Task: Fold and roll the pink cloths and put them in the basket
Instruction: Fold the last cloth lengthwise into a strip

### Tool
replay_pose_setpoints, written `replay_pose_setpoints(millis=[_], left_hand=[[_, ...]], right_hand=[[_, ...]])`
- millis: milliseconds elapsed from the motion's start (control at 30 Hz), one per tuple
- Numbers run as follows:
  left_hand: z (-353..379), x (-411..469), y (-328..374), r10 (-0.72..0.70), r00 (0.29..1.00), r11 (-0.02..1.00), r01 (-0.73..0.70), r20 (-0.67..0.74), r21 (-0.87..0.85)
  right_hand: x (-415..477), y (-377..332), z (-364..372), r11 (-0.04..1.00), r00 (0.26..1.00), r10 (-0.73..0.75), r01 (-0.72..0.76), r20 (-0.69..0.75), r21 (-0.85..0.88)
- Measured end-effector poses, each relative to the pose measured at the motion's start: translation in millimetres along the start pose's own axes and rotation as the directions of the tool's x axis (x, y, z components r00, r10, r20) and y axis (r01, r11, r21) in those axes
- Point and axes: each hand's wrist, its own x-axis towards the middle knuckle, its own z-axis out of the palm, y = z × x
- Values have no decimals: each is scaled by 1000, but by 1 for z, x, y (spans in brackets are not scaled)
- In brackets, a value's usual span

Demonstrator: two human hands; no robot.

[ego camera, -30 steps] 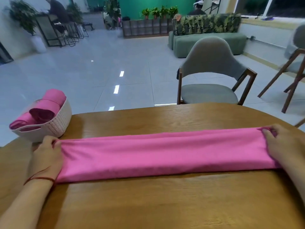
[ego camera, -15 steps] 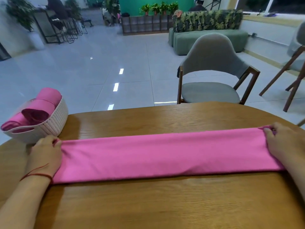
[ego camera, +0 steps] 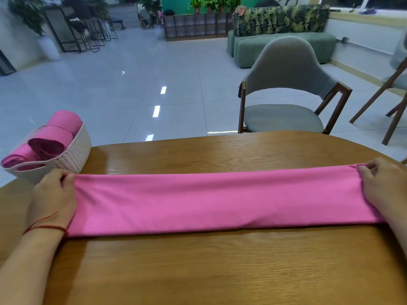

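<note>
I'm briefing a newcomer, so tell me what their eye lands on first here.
A long pink cloth, folded into a band, stretches across the wooden table, the left hand and right hand holding its two ends. At the table's far left edge, a white basket holds rolled pink cloths.

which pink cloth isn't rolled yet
The long folded pink cloth lying flat on the wooden table; the rolled pink cloths sit in the white woven basket.
</note>
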Motion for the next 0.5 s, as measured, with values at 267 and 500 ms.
replay_pose_setpoints(millis=[267, 500], left_hand=[[18, 8, -5, -23, 992, 977, -3, 121, 211], [28, -21, 34, 138, 987, 979, -148, 81, 141]], right_hand=[[-1, -1, 1, 997, 1000, 23, -23, 4, -69], [-46, -47, -31, 972, 987, -163, 161, 1, -168]])
